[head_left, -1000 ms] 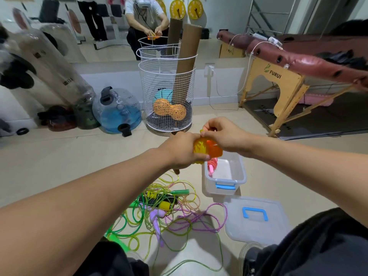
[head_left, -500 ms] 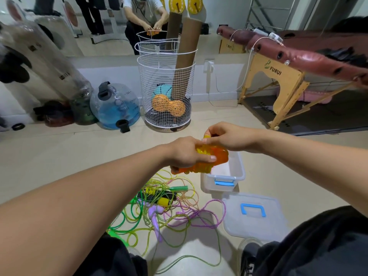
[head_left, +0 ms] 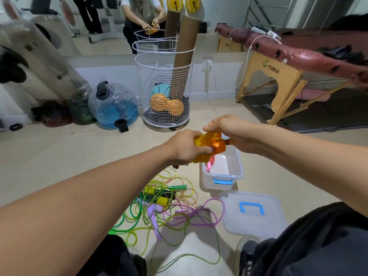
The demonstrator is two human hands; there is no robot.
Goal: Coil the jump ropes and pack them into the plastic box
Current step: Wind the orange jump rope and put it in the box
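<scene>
Both hands hold a coiled orange jump rope (head_left: 209,145) in the air, just above the far left corner of the clear plastic box (head_left: 235,177). My left hand (head_left: 185,149) grips the bundle from the left. My right hand (head_left: 229,129) pinches it from above and the right. A pink jump rope (head_left: 209,165) lies inside the box at its left side. On the floor in front of me lies a tangled pile of green, yellow and purple jump ropes (head_left: 169,206). The box lid (head_left: 253,213) with a blue handle rests flat on the floor, nearer me than the box.
A white wire basket (head_left: 166,90) with cardboard tubes and balls stands beyond the box. A blue water container (head_left: 113,105) and plastic-wrapped gear sit at the left wall. A folding massage table (head_left: 278,76) stands at the right. My knees are at the bottom edge.
The orange bundle stays between both hands above the box. My right hand has shifted its pinch over the top of the coil, and the camera has tilted a little.
</scene>
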